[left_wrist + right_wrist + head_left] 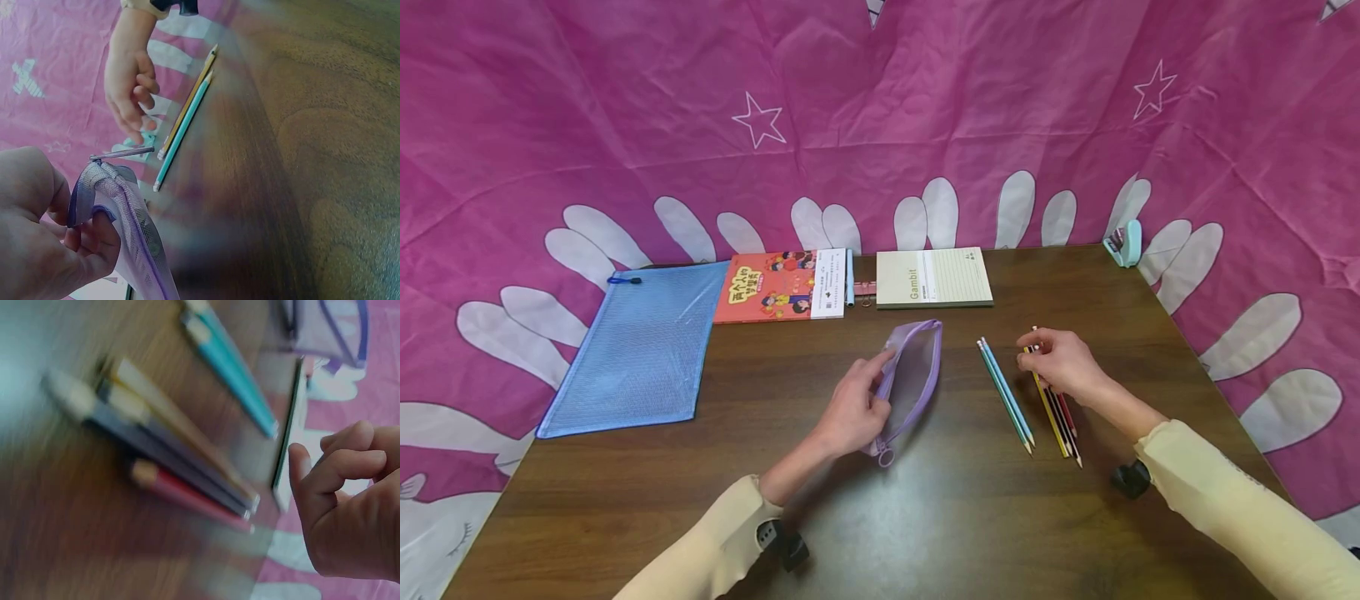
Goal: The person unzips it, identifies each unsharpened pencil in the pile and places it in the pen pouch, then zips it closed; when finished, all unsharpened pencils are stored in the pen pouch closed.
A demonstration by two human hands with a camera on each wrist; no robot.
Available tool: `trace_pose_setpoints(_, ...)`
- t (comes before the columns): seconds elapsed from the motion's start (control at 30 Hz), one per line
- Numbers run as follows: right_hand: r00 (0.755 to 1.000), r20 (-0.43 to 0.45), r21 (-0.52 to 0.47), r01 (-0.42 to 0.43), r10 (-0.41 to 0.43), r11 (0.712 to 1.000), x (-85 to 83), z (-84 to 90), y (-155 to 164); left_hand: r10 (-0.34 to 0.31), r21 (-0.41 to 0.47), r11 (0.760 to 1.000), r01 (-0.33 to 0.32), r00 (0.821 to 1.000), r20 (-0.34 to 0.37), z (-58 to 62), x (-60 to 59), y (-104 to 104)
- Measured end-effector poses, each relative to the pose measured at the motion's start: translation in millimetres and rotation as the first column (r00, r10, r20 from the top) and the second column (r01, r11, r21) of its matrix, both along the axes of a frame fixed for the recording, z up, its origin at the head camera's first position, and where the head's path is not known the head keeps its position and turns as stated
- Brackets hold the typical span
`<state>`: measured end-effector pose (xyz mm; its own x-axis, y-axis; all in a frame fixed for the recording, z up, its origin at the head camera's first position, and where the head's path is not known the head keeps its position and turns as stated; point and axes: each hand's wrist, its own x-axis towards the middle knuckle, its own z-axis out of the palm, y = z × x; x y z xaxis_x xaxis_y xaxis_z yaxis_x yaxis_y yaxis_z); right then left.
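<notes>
On the dark wooden desk [925,517] a person works with both hands, cream sleeves reaching to the wrists. The left hand [853,412] grips a purple mesh pencil case [913,379] that lies near the middle of the desk; its fingers and thumb curl over the near long edge by the zip, and the left wrist view shows the fingers pinching the purple rim so that the mouth gapes open. The zip pull sits at the end of the case nearest the person.

The right hand [1060,362] hovers over the far ends of a bunch of pencils [1060,417], yellow, red and dark ones lying side by side and pointing toward the person. Its fingers are curled, their tips at the pencil ends; in the right wrist view, which is blurred, the fingers look bent with a gap between them and the pencils, so whether this grip already holds one I cannot tell. Between the case and this bunch lie two blue-green pencils [1006,396], touching each other and apart from both.

Along the far edge rest a blue mesh folder [640,350], a red booklet [775,287], a pale notepad [934,277] and, at the right corner, a small mint-green stapler [1126,243]. Pink cloth [625,125] with white stars hangs behind.
</notes>
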<state>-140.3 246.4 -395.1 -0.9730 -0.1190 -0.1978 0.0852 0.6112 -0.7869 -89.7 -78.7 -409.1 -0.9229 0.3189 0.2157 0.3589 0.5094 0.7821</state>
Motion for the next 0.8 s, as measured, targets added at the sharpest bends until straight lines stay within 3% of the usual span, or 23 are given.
trace_pose_setpoints(0.2,1.0,0.005,0.145,-0.028,0.028,0.989,-5.5,-4.8,13.2,-0.003,-0.002,1.0,0.003,1.0,0.021,-0.4,-0.1,0.1)
trace_pose_setpoints(0.8,0.999,0.028,0.247,-0.052,0.047,0.968,-7.8,-13.8,16.2,-0.015,0.003,1.0,0.015,1.0,0.023,-1.5,-0.3,-0.8)
